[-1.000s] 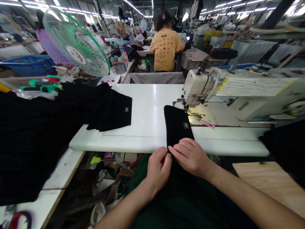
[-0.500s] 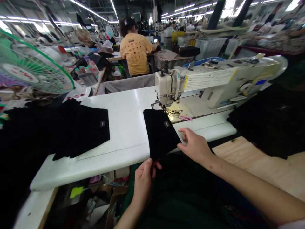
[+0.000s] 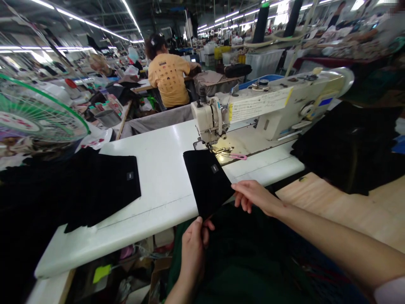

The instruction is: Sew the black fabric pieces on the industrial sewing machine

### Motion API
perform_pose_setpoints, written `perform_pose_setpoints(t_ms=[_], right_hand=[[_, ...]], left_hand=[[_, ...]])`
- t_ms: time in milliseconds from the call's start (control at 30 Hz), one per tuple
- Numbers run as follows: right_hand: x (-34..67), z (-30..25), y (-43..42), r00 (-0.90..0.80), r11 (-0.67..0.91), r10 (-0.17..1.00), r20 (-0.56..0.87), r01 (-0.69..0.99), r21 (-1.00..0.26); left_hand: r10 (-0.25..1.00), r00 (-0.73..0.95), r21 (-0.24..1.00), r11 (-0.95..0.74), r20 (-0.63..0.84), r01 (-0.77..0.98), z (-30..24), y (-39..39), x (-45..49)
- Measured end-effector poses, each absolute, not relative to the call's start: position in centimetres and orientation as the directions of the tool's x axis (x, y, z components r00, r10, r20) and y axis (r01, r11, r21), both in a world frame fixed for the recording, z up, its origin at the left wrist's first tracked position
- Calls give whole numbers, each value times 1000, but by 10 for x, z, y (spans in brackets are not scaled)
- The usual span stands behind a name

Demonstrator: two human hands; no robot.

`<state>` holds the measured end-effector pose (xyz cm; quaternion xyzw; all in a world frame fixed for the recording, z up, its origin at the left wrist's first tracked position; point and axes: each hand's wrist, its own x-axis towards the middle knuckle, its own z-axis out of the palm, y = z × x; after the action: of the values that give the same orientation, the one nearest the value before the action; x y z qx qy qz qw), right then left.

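A black fabric piece point(image 3: 207, 183) with a small dark label point(image 3: 214, 169) lies on the white sewing table point(image 3: 161, 173), its far edge close to the needle of the sewing machine point(image 3: 205, 120). My left hand point(image 3: 193, 242) pinches its near corner between thumb and fingers at the table's front edge. At the right corner, my right hand point(image 3: 251, 194) grips the cloth with thumb and forefinger, the other fingers curled below. Pink-handled thread snips point(image 3: 237, 156) rest on the machine bed just right of the needle.
More black labelled pieces point(image 3: 104, 185) lie piled at the table's left. Dark cloth point(image 3: 351, 147) covers part of a plywood board point(image 3: 332, 207) at right. A green fan point(image 3: 38, 114) stands at left. Beyond the table, a person in a yellow shirt point(image 3: 169, 78) sits facing away.
My right hand has closed its thumb and forefinger on the fabric's right corner. The left hand keeps its pinch. The camera view has shifted slightly.
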<state>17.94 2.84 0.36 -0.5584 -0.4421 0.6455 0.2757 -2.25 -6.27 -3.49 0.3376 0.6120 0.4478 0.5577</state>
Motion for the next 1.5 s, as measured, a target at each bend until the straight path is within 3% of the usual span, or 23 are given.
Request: perform_pose_setpoints(t_ms=[167,233,300,367,433,567,667,800,933,1000,1033,1100,1167,1200,1267,1333,1400,1500], right_hand=[[181,-1,31,-266,-447,839,-474,161,-880],[182,-1,32,-282,-450,831,-479,164,-878],[182,-1,34,-289,-454,826,-484,167,-875],[181,0,35,-293,-455,824,-486,169,-874],[181,0,36,-299,-454,822,-485,171,-874],[181,1,37,-306,-441,825,-476,179,-879],[182,2,38,-308,-427,829,-467,189,-884],[182,3,38,-319,-411,829,-459,209,-887],[187,0,36,-349,-385,821,-452,248,-889],[193,-2,34,-312,-269,881,-357,291,-918],[196,-4,33,-276,-128,932,-234,352,-927],[203,-6,33,-298,280,945,136,519,-807],[207,-7,35,-479,637,771,420,587,-500],[207,-8,36,-569,738,672,474,567,-366],[206,-10,40,-673,837,528,518,514,-185],[203,-11,42,-701,861,471,536,498,-105],[201,-13,42,-705,865,461,539,493,-96],[198,-14,39,-704,865,469,533,488,-117]], left_hand=[[915,-163,929,369,-370,-39,-37,-59,-33],[934,-183,939,329,-308,97,-33,-57,-43],[963,-244,910,199,-114,363,-25,-54,-52],[956,-225,752,8,188,659,-13,-49,-53],[906,-56,531,-196,420,824,1,-43,-45],[793,232,252,-433,564,865,27,-25,-12],[775,346,128,-476,529,870,36,-11,7],[788,500,-25,-527,359,849,21,2,17],[770,508,-29,-540,386,841,2,6,14],[760,491,-14,-537,425,844,-2,5,11],[757,484,-9,-535,438,845,-3,4,10],[755,484,1,-540,443,841,-3,3,10],[763,493,7,-546,419,838,0,3,10],[777,494,13,-541,391,841,2,4,10],[823,484,67,-523,297,849,8,9,9],[857,480,187,-511,190,839,17,18,5],[867,476,268,-499,151,824,23,32,1],[864,472,182,-500,177,847,23,51,-4]])
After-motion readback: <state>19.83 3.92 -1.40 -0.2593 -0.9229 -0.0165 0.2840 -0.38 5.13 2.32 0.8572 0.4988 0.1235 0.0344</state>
